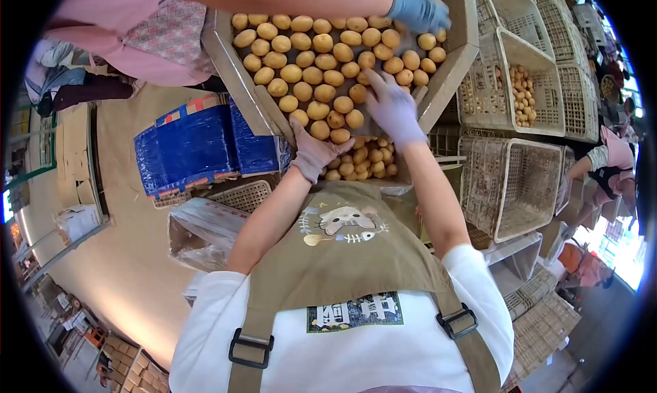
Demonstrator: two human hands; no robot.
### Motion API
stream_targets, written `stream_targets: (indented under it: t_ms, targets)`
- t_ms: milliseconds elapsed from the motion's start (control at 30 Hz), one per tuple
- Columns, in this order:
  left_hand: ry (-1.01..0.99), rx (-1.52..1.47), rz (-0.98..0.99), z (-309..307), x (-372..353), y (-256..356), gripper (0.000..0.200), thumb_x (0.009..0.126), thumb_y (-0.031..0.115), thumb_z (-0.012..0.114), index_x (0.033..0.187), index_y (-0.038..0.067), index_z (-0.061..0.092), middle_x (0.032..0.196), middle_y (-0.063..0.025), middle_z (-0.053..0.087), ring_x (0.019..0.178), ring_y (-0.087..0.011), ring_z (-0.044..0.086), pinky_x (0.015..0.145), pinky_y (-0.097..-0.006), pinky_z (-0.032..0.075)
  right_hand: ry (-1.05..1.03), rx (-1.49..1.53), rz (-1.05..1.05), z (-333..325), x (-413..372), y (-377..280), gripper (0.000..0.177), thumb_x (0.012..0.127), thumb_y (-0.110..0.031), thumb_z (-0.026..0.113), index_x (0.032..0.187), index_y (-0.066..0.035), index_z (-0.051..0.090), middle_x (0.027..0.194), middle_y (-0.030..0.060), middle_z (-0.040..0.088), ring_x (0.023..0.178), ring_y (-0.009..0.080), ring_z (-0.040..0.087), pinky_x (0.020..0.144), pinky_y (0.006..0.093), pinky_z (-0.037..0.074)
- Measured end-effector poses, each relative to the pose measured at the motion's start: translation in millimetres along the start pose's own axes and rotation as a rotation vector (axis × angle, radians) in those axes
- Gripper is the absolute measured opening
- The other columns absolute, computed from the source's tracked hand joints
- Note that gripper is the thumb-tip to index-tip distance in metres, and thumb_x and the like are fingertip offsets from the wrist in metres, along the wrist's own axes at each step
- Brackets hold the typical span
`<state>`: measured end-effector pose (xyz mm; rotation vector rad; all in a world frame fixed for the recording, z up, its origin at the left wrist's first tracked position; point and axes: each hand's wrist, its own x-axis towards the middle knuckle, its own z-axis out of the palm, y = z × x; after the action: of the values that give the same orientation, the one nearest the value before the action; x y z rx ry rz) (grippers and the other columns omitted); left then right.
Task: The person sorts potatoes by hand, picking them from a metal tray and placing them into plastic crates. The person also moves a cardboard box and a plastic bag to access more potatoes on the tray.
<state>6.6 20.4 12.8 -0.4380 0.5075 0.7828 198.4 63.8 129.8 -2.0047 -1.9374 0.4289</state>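
Note:
Many round yellow-brown fruits (313, 75) lie spread over a sorting tray with a wooden rim (236, 71). My left hand (317, 152), in a pale glove with bare fingertips, rests at the tray's lower left end, thumb and fingers apart, beside the lowest fruits. My right hand (392, 107), in a pale lilac glove, reaches over the fruits right of the middle; its fingertips are blurred among them, and whether it holds one is unclear. Below the tray's opening, more fruits (363, 161) are heaped in a container between my forearms.
A co-worker's blue-gloved hand (419, 9) reaches across the tray's top from the left. Plastic crates (523, 187) stand on the right, one with fruits (523, 95). Blue-wrapped boxes (188, 146) and a plastic-lined crate (205, 232) are at left.

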Motion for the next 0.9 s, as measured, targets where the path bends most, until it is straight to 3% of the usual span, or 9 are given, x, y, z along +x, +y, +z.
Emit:
stream_targets:
  t_ms: [67, 133, 267, 400, 567, 667, 767, 833, 900]
  targets:
    - [0.007, -0.034, -0.032, -0.5, -2.6, 2.1, 0.112, 0.081, 0.090, 0.038, 0.159, 0.010, 0.019, 0.164, -0.0207, 0.019, 0.146, -0.0514, 0.023, 0.110, -0.0741, 0.030, -0.220, -0.107, 0.191, 19.8, 41.1, -4.0, 0.042, 0.090, -0.023, 0.059, 0.131, -0.018, 0.060, 0.127, 0.0229, 0.061, 0.108, 0.0387, 0.065, 0.095, 0.0447, 0.051]
    - [0.014, 0.004, -0.024, -0.3, -1.2, 3.9, 0.112, 0.079, 0.091, 0.040, 0.158, 0.014, 0.023, 0.164, -0.0168, 0.022, 0.147, -0.0467, 0.025, 0.111, -0.0725, 0.026, -0.319, -0.141, 0.311, 37.5, 63.7, -1.5, 0.041, 0.090, -0.026, 0.058, 0.130, -0.020, 0.059, 0.128, 0.0242, 0.058, 0.112, 0.0403, 0.063, 0.099, 0.0457, 0.049]
    - [-0.016, -0.001, -0.028, -5.7, -3.2, 5.9, 0.107, 0.081, 0.090, 0.039, 0.158, 0.018, 0.024, 0.165, -0.0116, 0.022, 0.149, -0.0423, 0.024, 0.113, -0.0726, 0.020, 0.037, 0.272, 0.100, 31.0, 23.9, 23.9, 0.040, 0.092, -0.027, 0.060, 0.132, -0.021, 0.059, 0.124, 0.0237, 0.059, 0.111, 0.0423, 0.062, 0.095, 0.0470, 0.051]
    - [-0.067, 0.019, 0.016, -4.8, -2.2, 6.1, 0.099, 0.086, 0.087, 0.033, 0.159, 0.020, 0.024, 0.166, -0.0078, 0.022, 0.151, -0.0407, 0.020, 0.111, -0.0746, 0.022, 0.417, 0.172, -0.131, -27.0, -106.3, 49.6, 0.044, 0.081, 0.000, 0.073, 0.124, -0.006, 0.066, 0.125, 0.0201, 0.062, 0.114, 0.0391, 0.061, 0.097, 0.0439, 0.050]
    - [0.012, 0.005, 0.049, 11.0, -3.2, 1.2, 0.094, 0.087, 0.085, 0.033, 0.160, 0.026, 0.019, 0.168, -0.0028, 0.019, 0.153, -0.0373, 0.016, 0.112, -0.0759, 0.017, 0.101, -0.452, 0.496, -31.9, -226.0, 139.6, 0.053, 0.082, -0.019, 0.072, 0.134, -0.009, 0.062, 0.135, 0.0277, 0.056, 0.121, 0.0468, 0.056, 0.103, 0.0511, 0.045]
    - [0.019, 0.027, 0.056, 9.2, 0.0, -1.4, 0.099, 0.085, 0.087, 0.034, 0.159, 0.022, 0.023, 0.166, -0.0040, 0.022, 0.152, -0.0393, 0.018, 0.113, -0.0745, 0.019, 0.361, -0.135, 0.106, -54.4, -125.4, 82.4, 0.047, 0.086, -0.012, 0.067, 0.133, -0.007, 0.062, 0.135, 0.0241, 0.058, 0.122, 0.0420, 0.057, 0.103, 0.0471, 0.046]
    - [-0.055, 0.024, 0.013, 2.1, 2.0, 1.6, 0.099, 0.085, 0.086, 0.034, 0.159, 0.022, 0.022, 0.166, -0.0062, 0.021, 0.151, -0.0418, 0.019, 0.112, -0.0752, 0.021, 0.397, 0.024, -0.254, -39.4, -10.0, 34.5, 0.036, 0.084, -0.004, 0.065, 0.120, -0.005, 0.066, 0.126, 0.0179, 0.063, 0.094, 0.0405, 0.067, 0.081, 0.0431, 0.056]
    - [-0.127, 0.027, -0.006, -3.2, 0.1, 6.5, 0.099, 0.085, 0.087, 0.034, 0.159, 0.022, 0.022, 0.167, -0.0075, 0.020, 0.151, -0.0431, 0.019, 0.111, -0.0757, 0.022, 0.309, -0.104, -0.284, -9.8, 63.4, 32.9, 0.042, 0.085, -0.012, 0.064, 0.127, -0.009, 0.060, 0.131, 0.0161, 0.060, 0.096, 0.0380, 0.068, 0.082, 0.0442, 0.055]
    - [-0.071, 0.037, 0.015, 0.4, -1.3, 6.6, 0.100, 0.085, 0.087, 0.034, 0.159, 0.022, 0.023, 0.166, -0.0092, 0.020, 0.149, -0.0447, 0.022, 0.108, -0.0774, 0.027, -0.068, -0.242, 0.027, 2.2, 127.9, 27.7, 0.046, 0.092, -0.022, 0.056, 0.138, -0.017, 0.057, 0.145, 0.0189, 0.050, 0.121, 0.0388, 0.059, 0.100, 0.0469, 0.050]
